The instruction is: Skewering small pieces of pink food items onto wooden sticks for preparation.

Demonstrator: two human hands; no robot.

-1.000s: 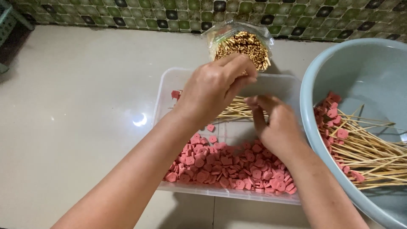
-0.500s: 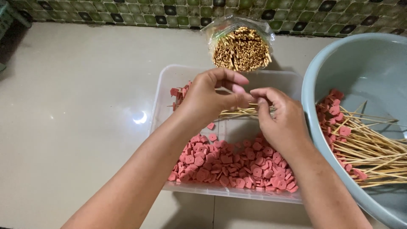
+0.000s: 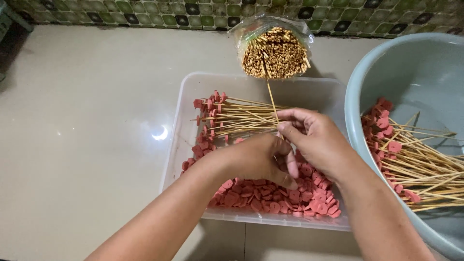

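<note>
Since earlier, our left hand (image 3: 261, 159) dropped onto the pink slices (image 3: 270, 198), grip clenching 1; right hand (image 3: 314, 140) pinched 1 skewer (image 3: 271, 99) upright above for threading.

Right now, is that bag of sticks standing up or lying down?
Standing: the bag shows its stick ends facing up, beyond the tub.

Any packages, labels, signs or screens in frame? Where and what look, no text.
Clear plastic bag of bare bamboo skewers: upright at the back against the tiled wall, behind the clear rectangular plastic tub; round bundle of tan stick ends, crinkled film with a coloured printed patch near its top edge.
No separate labels, signs or screens show.
</note>
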